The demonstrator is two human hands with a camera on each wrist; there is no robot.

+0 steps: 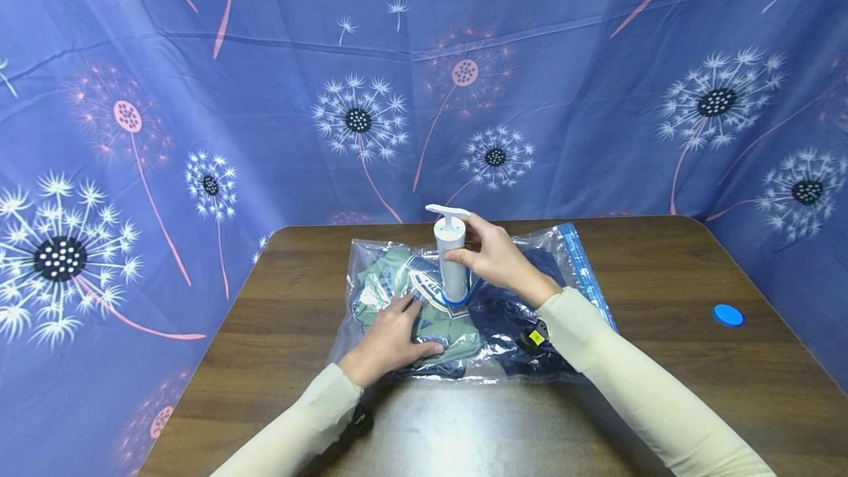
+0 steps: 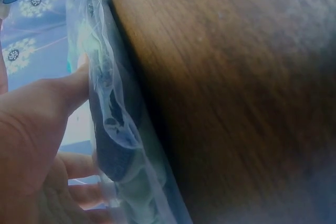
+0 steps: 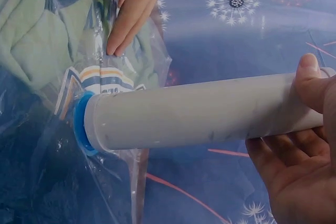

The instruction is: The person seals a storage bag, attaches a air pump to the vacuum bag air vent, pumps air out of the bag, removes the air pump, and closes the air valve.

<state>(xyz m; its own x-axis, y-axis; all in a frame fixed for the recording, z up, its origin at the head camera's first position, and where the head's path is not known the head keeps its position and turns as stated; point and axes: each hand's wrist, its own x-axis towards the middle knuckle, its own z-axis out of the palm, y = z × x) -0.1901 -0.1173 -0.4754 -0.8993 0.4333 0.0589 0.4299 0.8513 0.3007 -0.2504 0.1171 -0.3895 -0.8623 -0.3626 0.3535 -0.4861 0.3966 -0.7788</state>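
A clear vacuum storage bag (image 1: 490, 370) lies flat with folded green clothing (image 1: 457, 337) and dark navy clothing (image 1: 497, 315) inside. On its valve stands a white hand pump (image 1: 453, 263), upright, its blue base ring (image 3: 84, 121) against the plastic. My right hand (image 1: 493, 252) grips the upper barrel, thumb on the near side and fingers behind, just under the T-shaped handle (image 1: 447, 210). The handle sits a little above the barrel on its rod. Left of the pump, my left hand (image 1: 391, 337) rests on the bag over the green clothing with fingers spread.
A round blue cap (image 1: 729, 315) lies on the wooden table (image 1: 662, 278) to the right. The bag's blue zip edge (image 1: 586, 271) runs along its right side. A blue dandelion-print cloth (image 1: 265, 94) hangs behind the table and at both sides.
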